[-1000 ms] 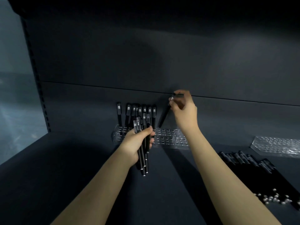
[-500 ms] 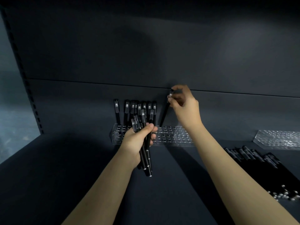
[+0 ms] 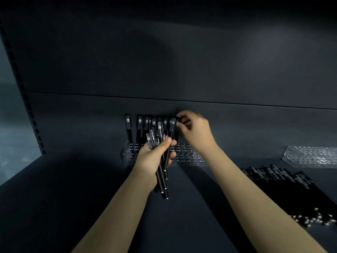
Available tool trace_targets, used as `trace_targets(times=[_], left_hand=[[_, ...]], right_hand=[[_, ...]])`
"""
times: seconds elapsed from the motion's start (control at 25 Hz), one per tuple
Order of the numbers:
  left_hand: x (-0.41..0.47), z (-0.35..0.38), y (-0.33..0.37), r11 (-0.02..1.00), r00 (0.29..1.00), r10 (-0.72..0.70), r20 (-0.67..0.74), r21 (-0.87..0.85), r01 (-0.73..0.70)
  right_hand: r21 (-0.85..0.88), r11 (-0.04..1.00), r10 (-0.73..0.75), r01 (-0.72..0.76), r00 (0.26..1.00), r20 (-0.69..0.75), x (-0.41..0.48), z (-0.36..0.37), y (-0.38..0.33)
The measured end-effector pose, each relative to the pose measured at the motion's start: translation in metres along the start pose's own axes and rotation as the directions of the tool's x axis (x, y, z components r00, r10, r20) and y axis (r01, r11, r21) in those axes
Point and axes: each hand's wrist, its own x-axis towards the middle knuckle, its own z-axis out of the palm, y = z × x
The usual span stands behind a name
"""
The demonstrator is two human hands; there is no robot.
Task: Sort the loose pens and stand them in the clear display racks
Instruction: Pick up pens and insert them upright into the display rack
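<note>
Two clear racks are set on a dark shelf (image 3: 82, 189).
The centre rack (image 3: 189, 158) is filled at its left end by a row of upright pens (image 3: 128, 128); the right rack (image 3: 310, 156) is seen at far right, with loose pens (image 3: 273, 176) heaped just in front of it. A bundle of pens (image 3: 161, 176) is gripped by the left hand (image 3: 153, 159), fingers curled round it, before the centre rack. The top of a pen (image 3: 177, 119) at the row's right end is pinched by the right hand (image 3: 196, 131).

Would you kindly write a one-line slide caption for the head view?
The right hand holds a pen upright at the rack while the left hand grips a bundle of pens.
</note>
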Motion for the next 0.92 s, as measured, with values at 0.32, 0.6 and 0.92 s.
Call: trace_targets(times=[0.32,0.6,0.92], left_hand=[[-0.002,0.003,0.002,0.999,0.999,0.026,0.038,0.019,-0.027],[-0.003,0.005,0.002,0.995,0.996,0.068,0.051,0.075,-0.071],[0.004,-0.001,0.000,1.000,0.999,0.000,-0.040,0.007,0.001]], right_hand=[[0.502,0.810,0.201,-0.302,0.948,0.246,0.005,-0.026,-0.014],[0.731,0.622,0.315,-0.281,0.944,0.095,0.009,-0.039,-0.016],[0.490,0.865,0.261,-0.110,0.932,-0.252,0.009,-0.049,0.011]])
